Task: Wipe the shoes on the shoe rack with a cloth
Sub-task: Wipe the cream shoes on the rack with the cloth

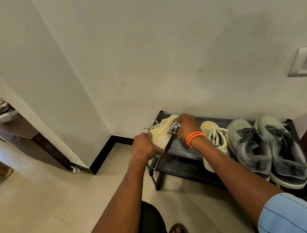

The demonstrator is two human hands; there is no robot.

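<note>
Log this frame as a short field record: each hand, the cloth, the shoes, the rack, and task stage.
left hand: grips the heel end of the held yellow shoe, tilted on its side over the rack's left end
right hand: bunches the cloth against that shoe's side; orange bracelet on the wrist
shoe rack: black, low, against the wall
other shoes: second yellow shoe and a grey pair on the top shelf
stage: wiping first yellow shoe; whether the others are wiped cannot be told
</note>
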